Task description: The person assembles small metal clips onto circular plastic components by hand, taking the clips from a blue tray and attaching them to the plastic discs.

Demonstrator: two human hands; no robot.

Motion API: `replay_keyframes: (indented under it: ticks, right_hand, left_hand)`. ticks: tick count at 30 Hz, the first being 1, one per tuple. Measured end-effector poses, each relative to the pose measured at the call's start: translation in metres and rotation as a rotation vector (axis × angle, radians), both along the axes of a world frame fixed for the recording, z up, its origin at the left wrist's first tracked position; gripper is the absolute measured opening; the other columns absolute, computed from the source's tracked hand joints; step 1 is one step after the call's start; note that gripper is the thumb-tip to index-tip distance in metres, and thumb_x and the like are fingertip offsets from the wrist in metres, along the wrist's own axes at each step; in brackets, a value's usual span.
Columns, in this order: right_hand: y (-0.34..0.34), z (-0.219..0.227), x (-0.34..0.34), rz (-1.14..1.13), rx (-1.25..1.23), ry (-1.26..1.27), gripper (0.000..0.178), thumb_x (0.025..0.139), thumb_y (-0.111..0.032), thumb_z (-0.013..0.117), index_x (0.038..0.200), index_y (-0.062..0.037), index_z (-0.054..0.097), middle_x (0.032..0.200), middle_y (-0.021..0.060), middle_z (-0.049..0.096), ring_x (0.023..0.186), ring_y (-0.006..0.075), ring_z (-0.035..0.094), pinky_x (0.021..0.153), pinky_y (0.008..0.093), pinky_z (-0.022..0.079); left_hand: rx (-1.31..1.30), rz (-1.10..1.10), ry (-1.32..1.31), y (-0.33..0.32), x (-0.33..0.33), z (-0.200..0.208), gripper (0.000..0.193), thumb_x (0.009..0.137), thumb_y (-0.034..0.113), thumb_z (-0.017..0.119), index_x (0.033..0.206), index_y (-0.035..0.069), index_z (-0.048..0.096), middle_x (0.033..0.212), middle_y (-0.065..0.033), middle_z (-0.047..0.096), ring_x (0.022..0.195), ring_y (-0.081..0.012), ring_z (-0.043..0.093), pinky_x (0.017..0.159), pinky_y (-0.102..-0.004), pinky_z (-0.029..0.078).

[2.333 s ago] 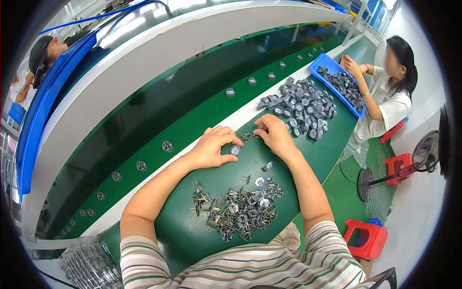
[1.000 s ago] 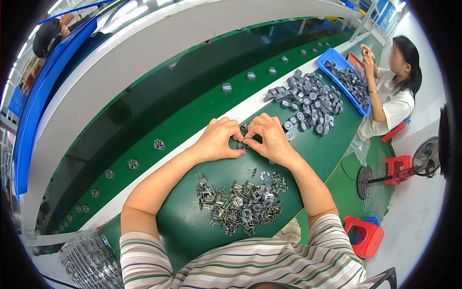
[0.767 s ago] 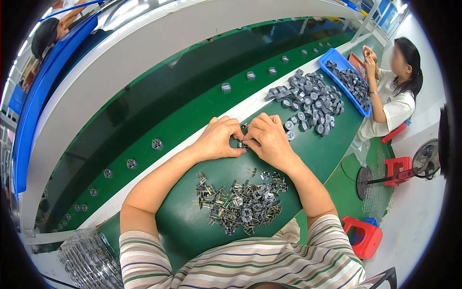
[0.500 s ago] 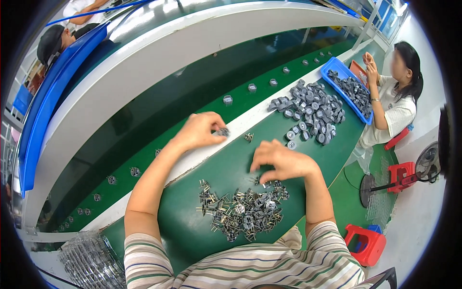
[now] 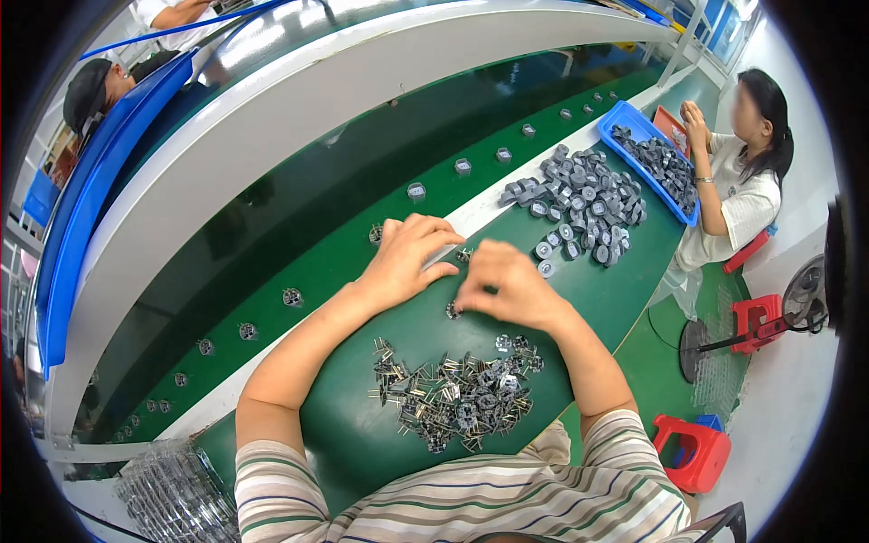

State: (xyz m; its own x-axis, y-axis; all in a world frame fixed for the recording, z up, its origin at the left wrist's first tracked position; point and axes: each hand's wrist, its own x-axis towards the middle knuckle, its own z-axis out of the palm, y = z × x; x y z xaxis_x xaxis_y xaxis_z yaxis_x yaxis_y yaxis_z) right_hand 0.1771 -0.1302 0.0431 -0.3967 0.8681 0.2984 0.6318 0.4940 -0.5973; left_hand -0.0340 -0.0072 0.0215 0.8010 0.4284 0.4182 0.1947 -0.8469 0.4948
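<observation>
My left hand (image 5: pixel 407 258) is over the white edge strip of the bench. Its thumb and fingers are apart and reach to either side of a small pin piece (image 5: pixel 463 255), a dark part with metal prongs. Slightly blurred, my right hand (image 5: pixel 509 288) pinches another pin piece (image 5: pixel 453 310) between thumb and fingertips, low over the green bench. Nearer to me lies a loose heap of similar pin pieces (image 5: pixel 457 398), their prongs pointing every way.
Beyond the strip runs a green conveyor belt (image 5: pixel 339 262) with spaced parts on it. Grey round housings (image 5: pixel 588 204) are piled at the right, beside a blue tray (image 5: pixel 625 113) of more. A co-worker (image 5: pixel 747 181) sits there. Clear plastic trays (image 5: pixel 172 489) are stacked at lower left.
My left hand has let go of a pin piece, now on the belt, and moved right. My right hand has lifted a piece from the heap and come left. Belt parts have shifted left.
</observation>
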Motion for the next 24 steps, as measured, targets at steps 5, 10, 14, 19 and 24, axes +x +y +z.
replay_keyframes:
  ticks: [5, 10, 14, 19, 24]
  right_hand:
    - [0.016, -0.016, 0.005, -0.339, 0.357, -0.196, 0.029, 0.074, -0.012, 0.088, 0.097, -0.0061, 0.072, 0.094, 0.0073, 0.068, 0.094, 0.0269, 0.064, 0.079, 0.0382, 0.05]
    - [0.013, -0.013, 0.011, -0.34, 0.038, -0.029, 0.023, 0.078, -0.009, 0.085, 0.088, -0.0018, 0.066, 0.091, 0.0106, 0.067, 0.092, 0.0314, 0.065, 0.075, 0.0416, 0.053]
    - [0.012, -0.012, 0.029, -0.461, 0.111, -0.201, 0.023, 0.077, -0.01, 0.083, 0.081, -0.0044, 0.062, 0.084, 0.0086, 0.064, 0.09, 0.0305, 0.063, 0.078, 0.0439, 0.051]
    - [0.007, -0.007, 0.021, -0.481, 0.296, -0.515, 0.018, 0.076, -0.015, 0.083, 0.075, -0.0073, 0.067, 0.084, 0.0054, 0.064, 0.094, 0.0269, 0.06, 0.083, 0.042, 0.046]
    - [0.002, 0.002, 0.014, -0.428, 0.273, -0.444, 0.014, 0.076, -0.016, 0.084, 0.085, -0.009, 0.075, 0.084, 0.0027, 0.062, 0.092, 0.023, 0.058, 0.083, 0.0374, 0.042]
  left_hand:
    - [-0.04, -0.016, -0.025, -0.005, 0.005, -0.019, 0.018, 0.084, 0.016, 0.083, 0.099, 0.013, 0.074, 0.108, 0.0015, 0.069, 0.102, -0.0183, 0.061, 0.091, -0.0408, 0.035]
    - [0.095, -0.044, -0.1, -0.002, 0.0, -0.017, 0.014, 0.081, 0.011, 0.084, 0.085, 0.009, 0.07, 0.09, -0.0001, 0.068, 0.088, -0.0189, 0.063, 0.082, -0.0372, 0.039]
    - [0.224, -0.046, -0.121, -0.008, 0.006, -0.016, 0.014, 0.08, 0.01, 0.083, 0.085, 0.008, 0.071, 0.09, -0.0007, 0.067, 0.087, -0.0186, 0.063, 0.08, -0.036, 0.04]
    - [0.333, -0.093, -0.095, -0.017, 0.006, -0.013, 0.008, 0.083, 0.012, 0.079, 0.085, 0.009, 0.072, 0.088, -0.0008, 0.064, 0.086, -0.0183, 0.062, 0.079, -0.036, 0.04]
    - [0.349, -0.076, -0.058, -0.024, 0.008, -0.015, 0.009, 0.083, 0.016, 0.078, 0.086, 0.01, 0.073, 0.086, -0.001, 0.062, 0.085, -0.019, 0.061, 0.078, -0.0369, 0.041]
